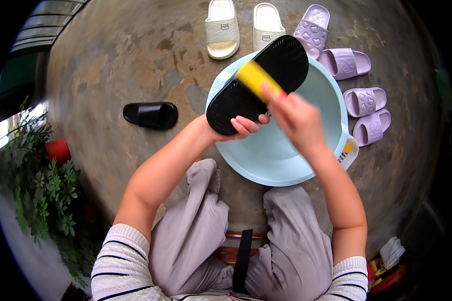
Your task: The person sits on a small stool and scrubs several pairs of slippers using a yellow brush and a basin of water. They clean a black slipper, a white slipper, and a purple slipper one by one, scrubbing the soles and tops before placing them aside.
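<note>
A black slipper [226, 108] is held tilted over the light blue basin [266, 175], its ridged sole facing up. My left hand [241, 126] is closed round its lower end, with fingertips showing along the near edge. My right hand [299, 120] grips a yellow scrubbing brush [256, 79], which lies against the middle of the sole. Brush and right hand are smeared by motion, so the bristles cannot be made out. A second black slipper [150, 115] rests on the floor to the left.
Two cream slippers [222, 30] stand beyond the basin; several lilac slippers [345, 63] curve round its right side. Touching its right rim is a white dish [350, 154] with something yellow. Leafy plants [50, 195] and a red pot [58, 152] line the left.
</note>
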`<state>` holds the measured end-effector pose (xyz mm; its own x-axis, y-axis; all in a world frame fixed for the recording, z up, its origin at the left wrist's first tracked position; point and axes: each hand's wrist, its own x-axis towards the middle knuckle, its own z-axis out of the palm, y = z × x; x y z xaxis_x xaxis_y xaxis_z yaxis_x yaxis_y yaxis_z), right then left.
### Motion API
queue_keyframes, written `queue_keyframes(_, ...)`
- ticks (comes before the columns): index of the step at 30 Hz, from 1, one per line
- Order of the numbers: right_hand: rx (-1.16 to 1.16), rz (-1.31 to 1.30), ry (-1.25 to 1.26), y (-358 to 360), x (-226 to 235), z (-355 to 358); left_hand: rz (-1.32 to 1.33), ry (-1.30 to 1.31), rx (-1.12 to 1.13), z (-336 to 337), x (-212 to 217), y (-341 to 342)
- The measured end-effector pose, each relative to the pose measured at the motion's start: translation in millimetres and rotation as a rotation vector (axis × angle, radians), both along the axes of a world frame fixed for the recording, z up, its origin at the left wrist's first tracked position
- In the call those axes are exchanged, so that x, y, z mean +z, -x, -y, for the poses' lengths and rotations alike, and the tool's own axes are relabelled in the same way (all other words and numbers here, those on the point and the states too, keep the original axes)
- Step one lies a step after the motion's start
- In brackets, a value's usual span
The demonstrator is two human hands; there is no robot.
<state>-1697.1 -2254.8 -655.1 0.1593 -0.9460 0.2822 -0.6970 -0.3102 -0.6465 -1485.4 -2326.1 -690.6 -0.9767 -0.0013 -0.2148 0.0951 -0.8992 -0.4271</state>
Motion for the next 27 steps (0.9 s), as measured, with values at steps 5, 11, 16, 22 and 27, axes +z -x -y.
queue_keyframes(5, -0.089, -0.038, -0.04, -4, -2, 17, -0.048, 0.044, -0.011, 3, -4, 2)
queue_keyframes(11, -0.352, -0.054, -0.173, 22, -10, 46, 0.057, -0.037, -0.064, -2, 0, -1)
queue_keyframes(16, -0.15, -0.084, 0.027, -1, -20, 19, 0.096, 0.01, -0.043, -2, -7, -11)
queue_keyframes(22, -0.145, -0.02, -0.071, -5, -5, -11, 0.056, -0.032, -0.068, -3, 1, -8)
queue_keyframes(27, -0.337, 0.171, -0.082, 23, -22, -1, -0.007, 0.022, -0.13, -10, 7, -6)
